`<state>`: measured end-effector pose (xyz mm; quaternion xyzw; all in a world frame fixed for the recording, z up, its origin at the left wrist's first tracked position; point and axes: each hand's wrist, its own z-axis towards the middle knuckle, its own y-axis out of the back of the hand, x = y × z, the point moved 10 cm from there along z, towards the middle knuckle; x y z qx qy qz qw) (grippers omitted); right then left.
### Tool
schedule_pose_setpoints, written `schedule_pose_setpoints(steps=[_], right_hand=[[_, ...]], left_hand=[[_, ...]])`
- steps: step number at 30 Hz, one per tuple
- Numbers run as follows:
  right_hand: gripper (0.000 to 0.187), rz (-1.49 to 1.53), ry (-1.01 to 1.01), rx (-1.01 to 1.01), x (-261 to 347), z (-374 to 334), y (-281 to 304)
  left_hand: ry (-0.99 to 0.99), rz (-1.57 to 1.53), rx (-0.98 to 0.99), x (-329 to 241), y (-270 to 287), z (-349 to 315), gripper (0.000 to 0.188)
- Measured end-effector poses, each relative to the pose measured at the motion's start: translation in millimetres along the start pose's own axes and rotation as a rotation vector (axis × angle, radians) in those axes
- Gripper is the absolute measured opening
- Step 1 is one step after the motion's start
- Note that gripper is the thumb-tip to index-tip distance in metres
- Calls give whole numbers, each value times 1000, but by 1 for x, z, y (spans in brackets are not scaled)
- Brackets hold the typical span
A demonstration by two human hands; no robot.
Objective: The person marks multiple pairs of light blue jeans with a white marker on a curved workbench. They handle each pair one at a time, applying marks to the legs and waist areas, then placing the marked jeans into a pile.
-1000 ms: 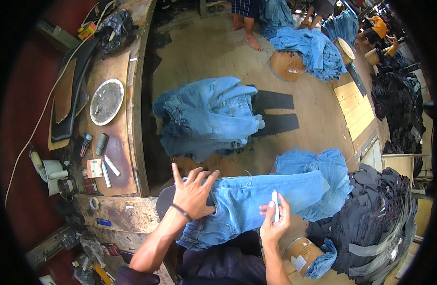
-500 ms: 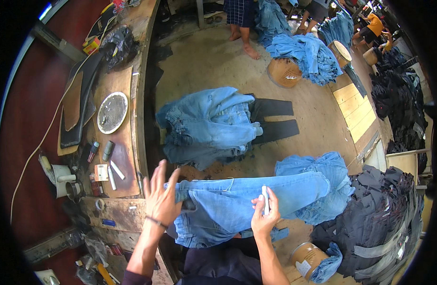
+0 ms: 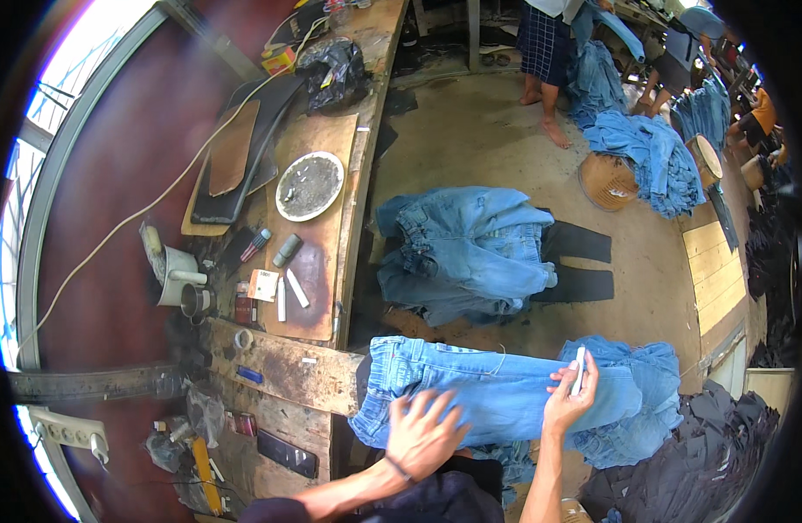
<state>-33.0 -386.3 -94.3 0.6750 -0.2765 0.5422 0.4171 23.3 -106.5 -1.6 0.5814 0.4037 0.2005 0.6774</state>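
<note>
The jeans [image 3: 497,397] lie spread flat in front of you, waistband end toward the wooden workbench [image 3: 283,370] and legs running away from it onto a heap of more blue denim [image 3: 645,410]. Your left hand [image 3: 422,431] is open, fingers fanned, palm down on the near side of the jeans; it is motion-blurred, so I cannot tell how firmly it presses. Your right hand [image 3: 566,397] rests on the jeans farther from the bench and pinches a slim white stick [image 3: 578,370], likely chalk, upright between thumb and fingers.

To my eye the step in hand is flattening the cloth for the stick. Keep the left palm flat and sweep from the waistband end outward, so creases are pushed off the leg rather than bunched under your wrist. Anchor the cloth just beside the stick's tip with that hand; loose denim will drag with it. Hold the stick low, near its tip, since a long, thin piece probably snaps under side pressure.

Another pile of jeans [image 3: 466,253] lies on the floor beyond the pair you are working, well apart from it, and a round grey tray [image 3: 309,186] sits farther along the bench.
</note>
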Motion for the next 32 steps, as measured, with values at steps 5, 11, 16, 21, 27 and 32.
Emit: schedule_pose_setpoints(steps=[5, 11, 16, 21, 27, 32], right_hand=[[34, 62, -15, -57, 5, 3, 6], [38, -177, 168, 129, 42, -80, -19], [31, -520, 512, 437, 72, -161, -82], [34, -590, 575, 437, 75, -161, -102], [43, -575, 659, 384, 81, -160, -116], [43, -604, 655, 370, 76, -159, -118]], left_hand=[[-18, -155, 506, 62, -83, 101, 81], [-218, -496, 814, 52, -103, 130, 73], [-232, -499, 821, 65, -105, 124, 63], [-270, -567, 746, 69, -101, 129, 56], [-242, -599, 699, 73, -98, 130, 54], [-245, -629, 651, 72, -97, 131, 52]])
